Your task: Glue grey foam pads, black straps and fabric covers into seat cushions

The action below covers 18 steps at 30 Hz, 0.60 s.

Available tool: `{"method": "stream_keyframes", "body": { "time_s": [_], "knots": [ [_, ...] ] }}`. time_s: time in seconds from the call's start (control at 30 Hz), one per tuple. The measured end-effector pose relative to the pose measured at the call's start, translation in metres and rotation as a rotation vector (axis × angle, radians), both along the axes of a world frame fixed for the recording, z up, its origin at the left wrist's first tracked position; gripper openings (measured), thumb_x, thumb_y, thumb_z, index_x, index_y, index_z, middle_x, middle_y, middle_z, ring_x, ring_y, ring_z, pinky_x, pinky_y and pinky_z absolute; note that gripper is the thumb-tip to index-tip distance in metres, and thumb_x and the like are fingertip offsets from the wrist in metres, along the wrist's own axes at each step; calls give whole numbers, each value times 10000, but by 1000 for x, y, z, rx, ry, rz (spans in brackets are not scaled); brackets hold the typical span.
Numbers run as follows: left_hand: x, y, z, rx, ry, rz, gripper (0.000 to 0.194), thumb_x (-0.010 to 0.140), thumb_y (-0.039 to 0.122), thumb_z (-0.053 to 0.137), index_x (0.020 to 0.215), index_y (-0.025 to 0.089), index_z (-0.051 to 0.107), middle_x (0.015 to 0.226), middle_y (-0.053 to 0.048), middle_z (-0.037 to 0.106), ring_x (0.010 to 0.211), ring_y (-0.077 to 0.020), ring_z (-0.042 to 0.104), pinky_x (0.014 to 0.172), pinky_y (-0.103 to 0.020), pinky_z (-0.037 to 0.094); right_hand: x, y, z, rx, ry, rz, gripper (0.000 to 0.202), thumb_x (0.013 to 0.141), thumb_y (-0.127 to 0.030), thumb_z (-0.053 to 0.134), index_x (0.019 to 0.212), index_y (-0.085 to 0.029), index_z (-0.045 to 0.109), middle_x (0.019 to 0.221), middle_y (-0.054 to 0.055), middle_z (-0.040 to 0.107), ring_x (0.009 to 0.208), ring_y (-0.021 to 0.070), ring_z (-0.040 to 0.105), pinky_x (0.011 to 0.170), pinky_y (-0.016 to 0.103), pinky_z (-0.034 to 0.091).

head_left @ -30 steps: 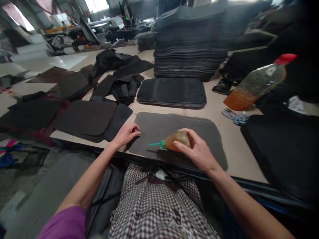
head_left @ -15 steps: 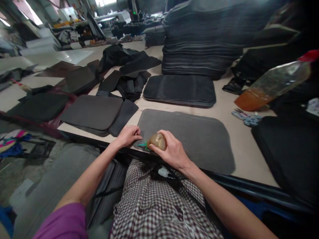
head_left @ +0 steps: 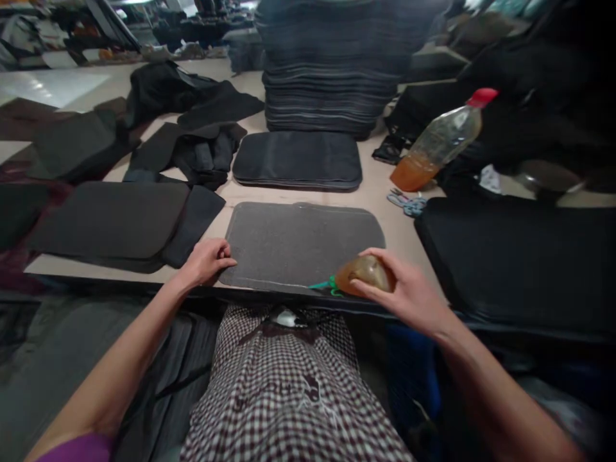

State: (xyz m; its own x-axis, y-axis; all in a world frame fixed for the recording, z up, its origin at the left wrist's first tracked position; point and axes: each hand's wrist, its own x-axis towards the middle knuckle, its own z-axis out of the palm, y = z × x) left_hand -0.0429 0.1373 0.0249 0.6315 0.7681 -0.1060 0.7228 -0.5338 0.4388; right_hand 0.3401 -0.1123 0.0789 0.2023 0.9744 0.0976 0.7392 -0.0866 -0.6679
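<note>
While the right hand [head_left: 402,282] is wrapped around the small bottle [head_left: 360,276], its green nozzle [head_left: 321,285] points to the left, just at the near edge of the grey panel [head_left: 301,240]. This panel lies flat along the front side of the table [head_left: 409,236]. At its left edge rests the left hand [head_left: 210,260], curled; whether it pinches something, I cannot tell. Behind the panel I see a low dark stack [head_left: 298,160], and farther to the right a large bottle [head_left: 450,135] with a red cap [head_left: 482,97].
</note>
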Motion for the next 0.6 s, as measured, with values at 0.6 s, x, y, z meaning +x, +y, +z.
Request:
{"method": "stream_keyframes", "body": {
  "time_s": [0.6],
  "knots": [
    [-2, 7, -12, -73, 23, -16, 380, 855, 579, 603, 969, 218, 636, 887, -27, 645, 846, -227, 608, 765, -322, 465, 132, -117, 8, 2, 26, -580, 595, 713, -655, 785, 1161, -277, 681, 1032, 56, 722, 896, 302, 678, 795, 424, 551]
  ]
}}
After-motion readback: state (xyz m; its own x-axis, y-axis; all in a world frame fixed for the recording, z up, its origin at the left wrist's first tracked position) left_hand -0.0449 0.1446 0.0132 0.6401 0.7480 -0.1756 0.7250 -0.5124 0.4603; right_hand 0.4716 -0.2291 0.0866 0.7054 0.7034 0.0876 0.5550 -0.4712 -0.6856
